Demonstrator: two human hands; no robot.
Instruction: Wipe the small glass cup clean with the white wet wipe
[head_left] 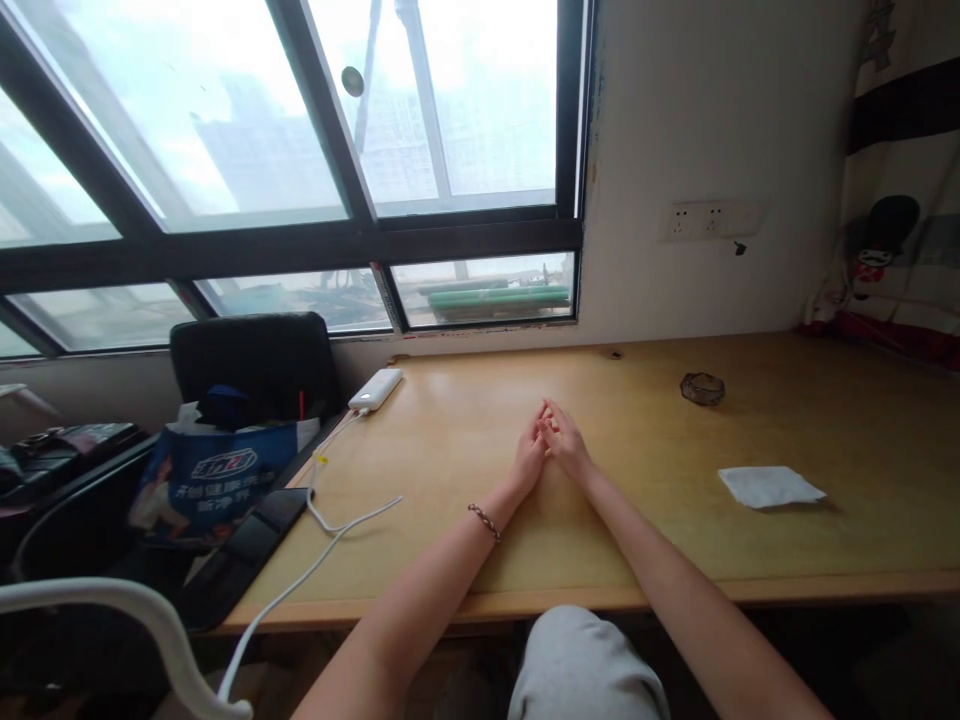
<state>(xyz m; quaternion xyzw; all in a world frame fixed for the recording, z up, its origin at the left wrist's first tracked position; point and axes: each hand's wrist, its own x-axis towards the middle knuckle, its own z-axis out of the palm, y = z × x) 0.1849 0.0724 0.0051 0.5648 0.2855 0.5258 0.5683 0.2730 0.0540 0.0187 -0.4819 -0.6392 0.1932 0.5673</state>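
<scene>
My left hand (531, 452) and my right hand (568, 446) meet over the middle of the wooden table (465, 430). Their fingers touch and partly overlap at the tips, stretched out away from me. No object shows in either hand. A braided bracelet (484, 522) is around my left wrist. Both forearms rest across the table's front edge.
On the table's left edge lies a white power strip or adapter (376, 389) with a white cable (341, 535). A dark glass dish (703, 388) and a white tissue (770, 487) are at right. A blue bag (217, 480) sits on a black chair (255, 360).
</scene>
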